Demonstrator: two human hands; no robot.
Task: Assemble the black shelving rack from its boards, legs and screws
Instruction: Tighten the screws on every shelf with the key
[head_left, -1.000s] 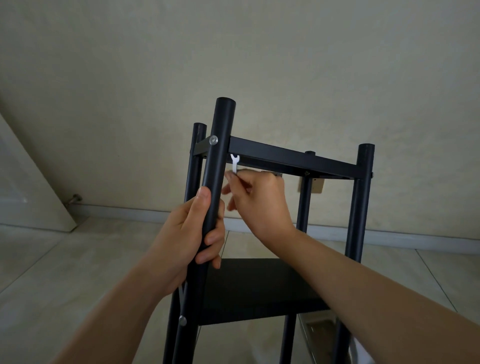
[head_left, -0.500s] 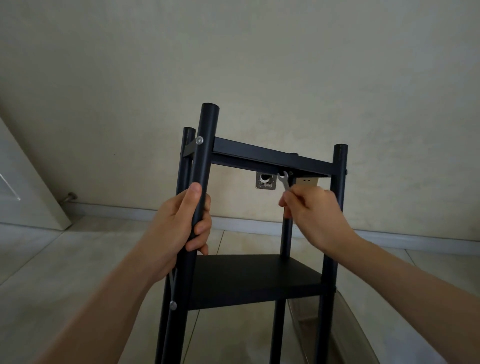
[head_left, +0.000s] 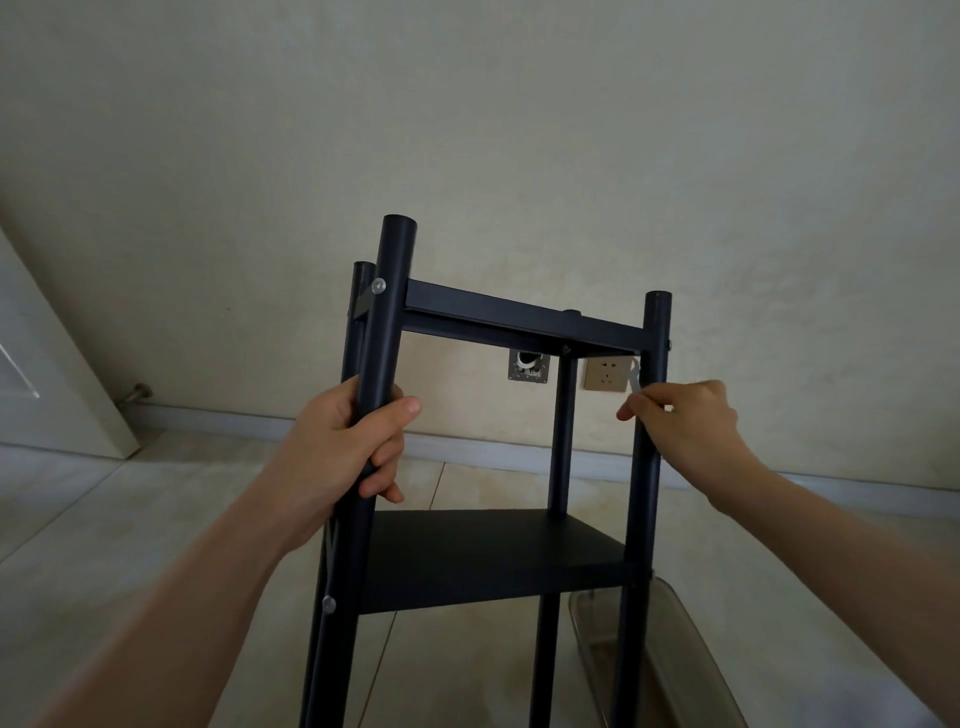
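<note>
Matt black metal legs (head_left: 383, 332), shiny silver screw heads (head_left: 378, 285)

Soft, dim, even daylight with faint shadows and no glare. Wide-angle bending curves the edges. The focus is slightly soft.

The left hand (head_left: 348, 447) wraps the near-left leg (head_left: 379, 364) of the rack; the right hand (head_left: 685, 415) pinches a small wrench (head_left: 634, 382) at the near-right leg (head_left: 652, 415). The top board (head_left: 519, 317) lies above both hands, the lower board (head_left: 488, 556) below and between them. A wall socket (head_left: 605, 375) sits behind, left of the right hand.
</note>
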